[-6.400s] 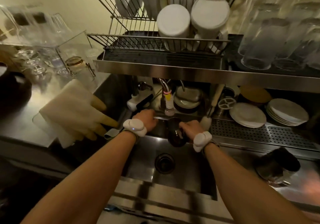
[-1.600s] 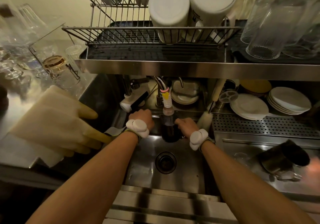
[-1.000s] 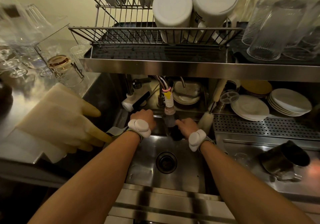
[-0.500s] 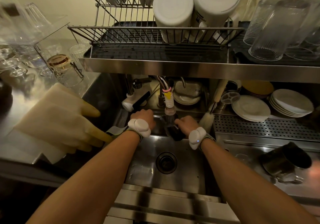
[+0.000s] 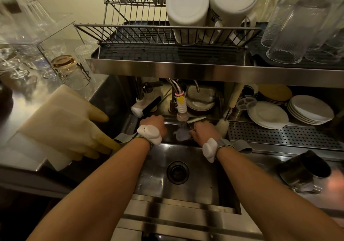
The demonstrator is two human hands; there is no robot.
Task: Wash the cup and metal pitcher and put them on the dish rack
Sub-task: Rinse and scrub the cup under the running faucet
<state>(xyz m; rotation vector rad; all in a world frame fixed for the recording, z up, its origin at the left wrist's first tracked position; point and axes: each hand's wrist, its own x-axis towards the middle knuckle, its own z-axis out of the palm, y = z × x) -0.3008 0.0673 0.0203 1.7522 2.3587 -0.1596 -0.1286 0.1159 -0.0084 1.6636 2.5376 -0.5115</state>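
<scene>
Water runs from the faucet (image 5: 181, 110) at the back of the sink (image 5: 208, 181) and splashes onto the dark cup (image 5: 183, 138). My right hand (image 5: 202, 132) holds the cup under the stream; spray and shadow mostly hide it. My left hand (image 5: 156, 124) is curled against the sink's back edge to the left of the faucet, with its fingers hidden. The metal pitcher (image 5: 297, 173) lies on its side on the counter at the right. The wire dish rack (image 5: 141, 32) stands on the shelf above the sink.
Two white containers (image 5: 188, 8) stand upside down in the rack, with glasses (image 5: 296, 30) to the right. Plates (image 5: 268, 117) are stacked under the shelf. Rubber gloves (image 5: 61, 121) lie on the left counter beside glassware (image 5: 70, 69). A brush (image 5: 223, 125) leans near my right hand.
Water now pours over the cup, which has shifted up under the faucet. My right hand has turned slightly with it. The left hand has stayed in place.
</scene>
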